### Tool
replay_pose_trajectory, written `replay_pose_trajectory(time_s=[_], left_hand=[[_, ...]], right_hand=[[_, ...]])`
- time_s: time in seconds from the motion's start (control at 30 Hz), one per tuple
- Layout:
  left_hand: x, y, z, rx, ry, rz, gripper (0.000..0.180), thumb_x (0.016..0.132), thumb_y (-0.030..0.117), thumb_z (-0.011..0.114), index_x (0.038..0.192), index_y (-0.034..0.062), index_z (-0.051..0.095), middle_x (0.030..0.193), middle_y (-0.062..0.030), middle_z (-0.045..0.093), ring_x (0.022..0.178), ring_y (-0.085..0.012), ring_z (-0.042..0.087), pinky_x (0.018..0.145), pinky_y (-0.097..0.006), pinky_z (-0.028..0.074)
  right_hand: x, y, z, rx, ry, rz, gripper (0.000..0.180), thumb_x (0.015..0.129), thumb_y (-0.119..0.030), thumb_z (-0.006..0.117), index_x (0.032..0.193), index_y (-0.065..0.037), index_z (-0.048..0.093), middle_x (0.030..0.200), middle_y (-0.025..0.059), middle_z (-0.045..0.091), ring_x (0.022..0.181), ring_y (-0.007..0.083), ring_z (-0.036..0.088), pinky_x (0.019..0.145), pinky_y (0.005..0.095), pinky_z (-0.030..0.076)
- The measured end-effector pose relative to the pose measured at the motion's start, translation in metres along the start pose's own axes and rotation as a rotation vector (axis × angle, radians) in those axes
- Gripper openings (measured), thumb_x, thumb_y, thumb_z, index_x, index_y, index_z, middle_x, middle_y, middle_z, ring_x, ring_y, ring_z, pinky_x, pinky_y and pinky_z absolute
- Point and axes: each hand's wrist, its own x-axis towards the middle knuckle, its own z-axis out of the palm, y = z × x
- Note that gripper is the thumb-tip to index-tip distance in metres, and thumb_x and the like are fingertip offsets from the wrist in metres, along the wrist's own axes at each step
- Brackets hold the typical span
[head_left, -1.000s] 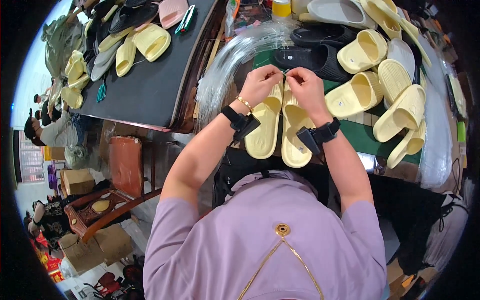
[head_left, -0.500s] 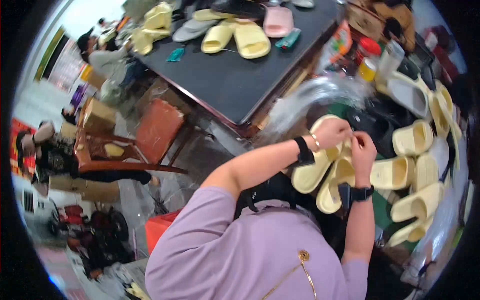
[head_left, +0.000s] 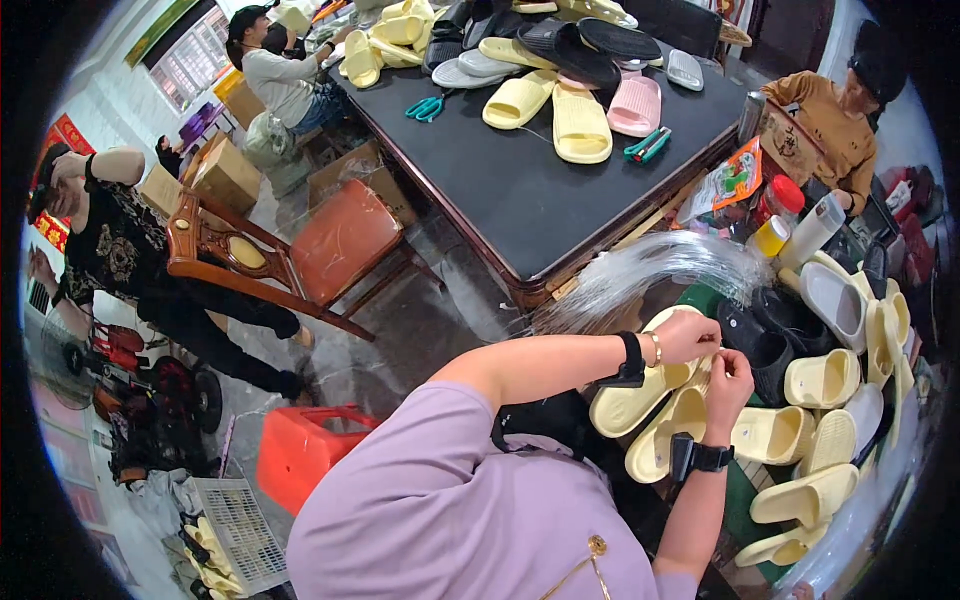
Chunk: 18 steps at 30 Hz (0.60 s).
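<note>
Beside the black table (head_left: 560,215), two yellow slippers (head_left: 622,406) lie just under our left hand (head_left: 688,336) and right hand (head_left: 731,384), fingers pinched together on something too small to tell, and we judge the pair light, soft, best held by the heels (head_left: 648,466).
</note>
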Motion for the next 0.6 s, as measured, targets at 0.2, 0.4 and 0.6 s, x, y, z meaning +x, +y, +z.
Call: replay_pose_trajectory(time_s=[0.2, 0.4, 0.6], left_hand=[[-0.001, 0.0036, 0.0012, 0.11, 0.007, 0.02, 0.012, 0.08, 0.016, 0.069, 0.081, 0.0044, 0.068, 0.072, -0.0125, 0.066, 0.069, -0.0298, 0.065, 0.065, -0.038, 0.051], [0.0009, 0.0009, 0.0006, 0.088, -0.044, -0.003, 0.014, 0.079, 0.018, 0.07, 0.081, 0.0038, 0.069, 0.074, -0.0127, 0.067, 0.071, -0.0304, 0.065, 0.067, -0.039, 0.051], [0.0005, 0.0018, -0.0008, 0.074, -0.076, -0.042, 0.015, 0.08, 0.019, 0.07, 0.083, 0.0046, 0.071, 0.076, -0.0127, 0.068, 0.073, -0.029, 0.066, 0.068, -0.038, 0.051]], right_hand=[[-0.0018, -0.0032, 0.0002, -0.063, 0.015, -0.048, 0.005, 0.083, -0.002, 0.065, 0.086, 0.001, 0.065, 0.081, 0.0112, 0.063, 0.069, 0.0221, 0.059, 0.066, 0.0333, 0.048], [-0.0011, 0.0006, 0.0002, -0.054, 0.017, -0.076, 0.005, 0.082, -0.002, 0.066, 0.085, 0.001, 0.065, 0.081, 0.0115, 0.064, 0.07, 0.0246, 0.06, 0.066, 0.0346, 0.049], [-0.001, 0.0021, 0.0013, -0.073, 0.037, -0.085, 0.006, 0.081, -0.002, 0.067, 0.086, 0.001, 0.066, 0.081, 0.012, 0.065, 0.069, 0.0236, 0.06, 0.065, 0.0349, 0.049]])
